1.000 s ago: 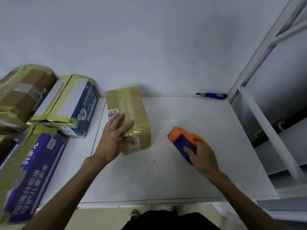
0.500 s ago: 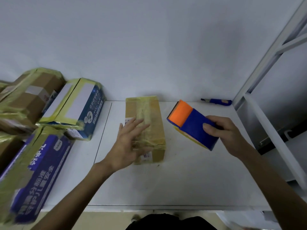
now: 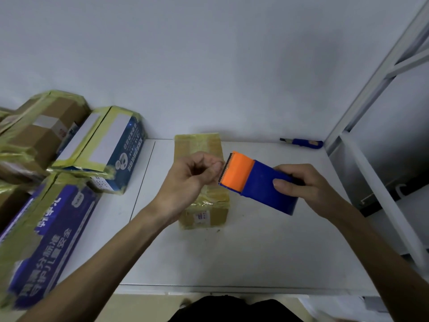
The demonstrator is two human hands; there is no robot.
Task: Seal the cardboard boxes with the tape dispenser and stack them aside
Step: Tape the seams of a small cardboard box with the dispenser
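Two hands are raised over the tabletop (image 3: 232, 252). The right hand (image 3: 306, 184) grips the tape dispenser (image 3: 257, 184) by its blue body, orange toothed end pointing toward the left hand (image 3: 185, 182). Left hand: fingers curled, thumb and forefinger meeting at the teeth; whether they pinch a tape end, cannot tell. The small cardboard box (image 3: 204, 212) sits directly beneath the left hand, wrapped in yellowish tape.

Judgement: the box looks light and stiff-walled, and is probably slick where taped. It is best held flat-palmed on top or by opposite sides. The dispenser is rigid plastic, so keep fingertips off the blade. Sealed boxes (image 3: 109, 140) lie left of the left hand.
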